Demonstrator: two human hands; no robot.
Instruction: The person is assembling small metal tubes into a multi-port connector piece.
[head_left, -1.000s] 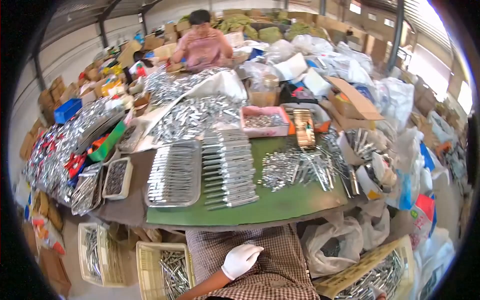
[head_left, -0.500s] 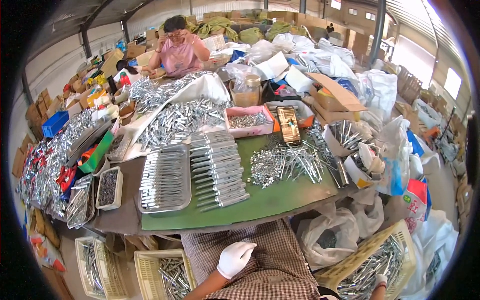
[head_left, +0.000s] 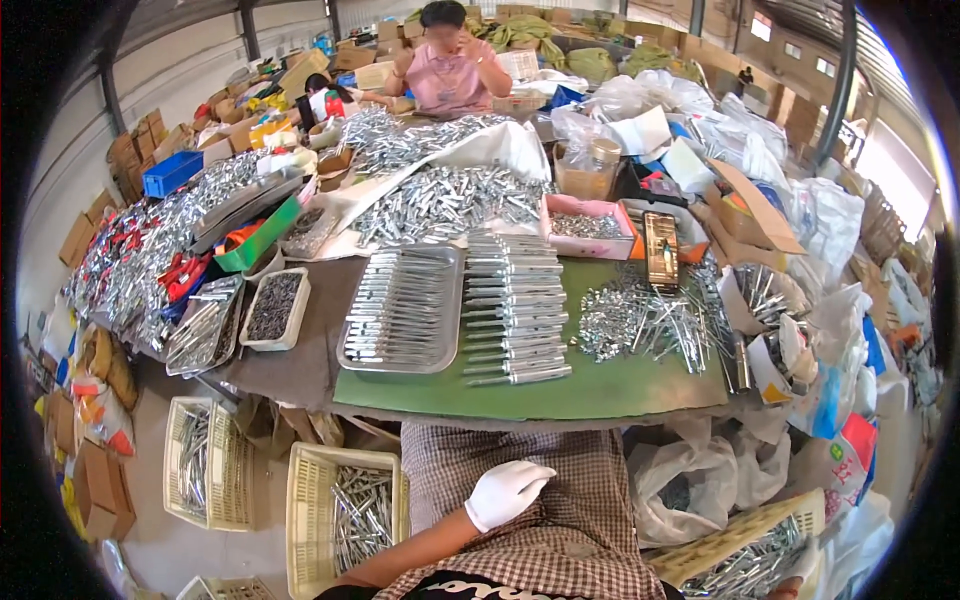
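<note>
My left hand point(head_left: 510, 495), in a white glove, lies over the checked apron point(head_left: 570, 535) on my lap, fingers together and loosely extended, holding nothing. At the lower right edge, my right hand point(head_left: 803, 566) is at a cream crate point(head_left: 700, 557) filled with silvery metal rods point(head_left: 752, 565); its fingers are hardly visible, so I cannot tell what they hold. On the green table mat point(head_left: 440, 398) stands a metal tray point(head_left: 452, 352) of sleeved metal rods in a neat row. Beside it lies a stacked row of similar rods point(head_left: 517, 325).
Loose nuts point(head_left: 607, 325), thin rods point(head_left: 680, 330) and a propped phone point(head_left: 661, 250) occupy the mat's right. A pink box point(head_left: 588, 243) of small parts stands behind. Crates point(head_left: 300, 500) of rods sit on the floor at left. Across the table sits a person in pink point(head_left: 450, 85).
My view has turned, shifting the table left to right and upward in the picture. My left hand stays on my lap; my right hand remains by the crate, now nearer the picture's edge.
</note>
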